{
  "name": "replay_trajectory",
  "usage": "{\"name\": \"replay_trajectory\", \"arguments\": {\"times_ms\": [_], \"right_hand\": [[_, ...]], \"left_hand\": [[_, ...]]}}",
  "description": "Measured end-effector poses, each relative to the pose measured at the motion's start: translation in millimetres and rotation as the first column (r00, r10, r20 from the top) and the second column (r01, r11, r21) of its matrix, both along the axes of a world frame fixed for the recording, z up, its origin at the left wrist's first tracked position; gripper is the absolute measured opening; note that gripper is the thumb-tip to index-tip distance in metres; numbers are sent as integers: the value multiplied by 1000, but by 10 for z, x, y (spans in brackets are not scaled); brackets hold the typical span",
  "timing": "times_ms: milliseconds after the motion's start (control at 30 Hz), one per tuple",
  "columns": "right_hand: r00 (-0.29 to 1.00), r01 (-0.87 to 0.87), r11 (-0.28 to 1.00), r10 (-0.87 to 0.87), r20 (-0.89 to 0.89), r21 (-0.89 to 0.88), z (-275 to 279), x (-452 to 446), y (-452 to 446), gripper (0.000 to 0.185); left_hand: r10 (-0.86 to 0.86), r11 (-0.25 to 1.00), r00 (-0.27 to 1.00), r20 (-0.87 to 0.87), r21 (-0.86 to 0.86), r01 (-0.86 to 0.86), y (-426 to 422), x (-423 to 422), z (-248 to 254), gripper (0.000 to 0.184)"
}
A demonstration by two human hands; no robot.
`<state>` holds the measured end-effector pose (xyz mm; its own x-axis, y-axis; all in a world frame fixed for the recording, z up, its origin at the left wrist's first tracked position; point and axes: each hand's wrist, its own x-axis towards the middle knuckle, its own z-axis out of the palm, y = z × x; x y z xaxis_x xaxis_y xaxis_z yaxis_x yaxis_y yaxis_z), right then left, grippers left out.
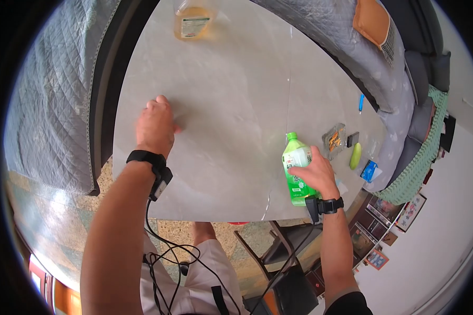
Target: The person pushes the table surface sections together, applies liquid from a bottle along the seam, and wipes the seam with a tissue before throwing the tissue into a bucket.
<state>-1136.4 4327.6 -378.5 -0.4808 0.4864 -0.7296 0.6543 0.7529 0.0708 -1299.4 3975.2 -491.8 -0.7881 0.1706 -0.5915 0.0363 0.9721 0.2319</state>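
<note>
My left hand (156,126) is over the left part of the grey table (226,121), its fingers curled; whether anything small is in them is hidden. My right hand (318,172) grips a green bottle (295,189) with a green cap near the table's right front part, thumb across the label. At the far edge stands a clear jug of yellowish liquid (195,26) with a white label, apart from both hands. Black straps with small devices are on both wrists.
Right of the bottle lie a clear bag of brown pieces (334,140), a dark box (353,139), a green cucumber-like item (356,156), a blue packet (369,170) and a blue pen-like item (361,103). Sofas border the table. Black cables hang near my legs; a chair (284,247) stands in front.
</note>
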Motion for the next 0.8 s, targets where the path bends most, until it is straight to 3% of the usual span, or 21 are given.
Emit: {"name": "replay_trajectory", "arguments": {"times_ms": [800], "right_hand": [[999, -30, 999, 30, -20, 11, -58, -460, 120, 78]], "left_hand": [[7, 1000, 998, -70, -24, -9, 28, 39, 13, 49]]}}
